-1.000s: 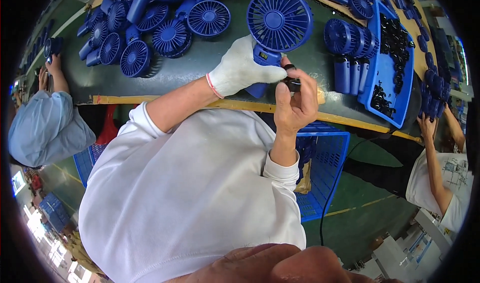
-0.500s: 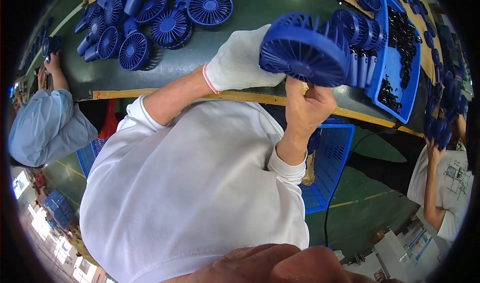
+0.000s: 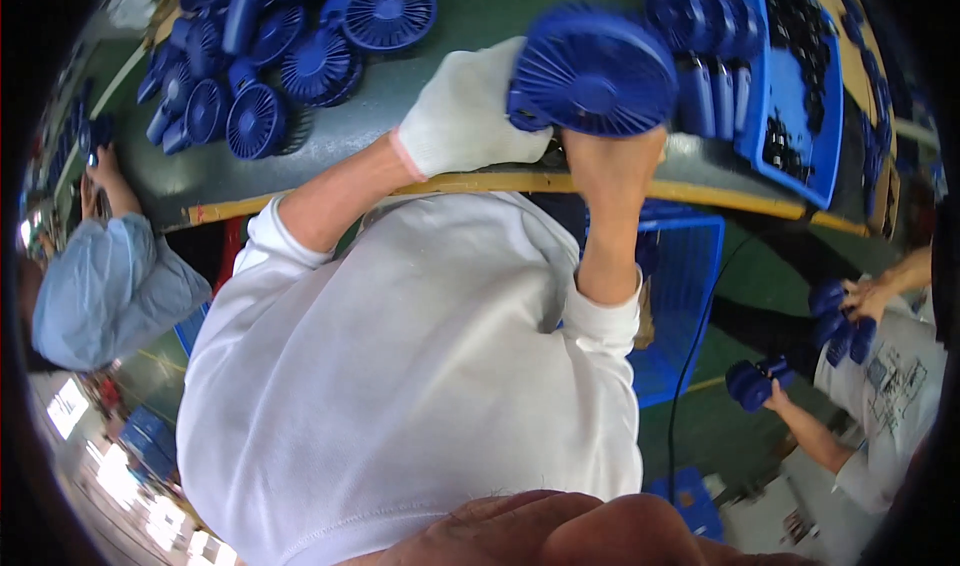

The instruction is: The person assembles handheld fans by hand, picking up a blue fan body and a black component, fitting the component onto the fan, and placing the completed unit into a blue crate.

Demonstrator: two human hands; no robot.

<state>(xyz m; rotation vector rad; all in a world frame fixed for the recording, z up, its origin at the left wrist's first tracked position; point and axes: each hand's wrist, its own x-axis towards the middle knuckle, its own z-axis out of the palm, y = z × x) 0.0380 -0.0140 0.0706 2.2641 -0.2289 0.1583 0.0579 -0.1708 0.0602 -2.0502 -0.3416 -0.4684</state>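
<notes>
A blue handheld fan (image 3: pixel 600 81) with a round slatted grille is raised over the table's front edge. My left hand (image 3: pixel 465 111), in a white knitted glove, is closed on its left side near a hinge-like end. Just beneath the fan head is my bare right hand (image 3: pixel 615 161); its fingers are hidden behind the fan and a little blurred, so what they grip does not show. To the right of the fan, a row of similar blue fans (image 3: pixel 700 21) stands side by side, handles toward me.
Several loose blue fans (image 3: pixel 255 121) lie heaped at the table's left. A blue tray (image 3: pixel 797 96) of small black parts sits at the right. Below the yellow table edge (image 3: pixel 490 183) is a blue crate (image 3: pixel 680 266). Co-workers are at the left (image 3: pixel 110 276) and right, the right one holding fans (image 3: pixel 840 321).
The fan and both my hands have risen slightly, the grille tilting more toward me. My right fingers have slipped out of sight behind it. The right co-worker has moved fans away from the table.
</notes>
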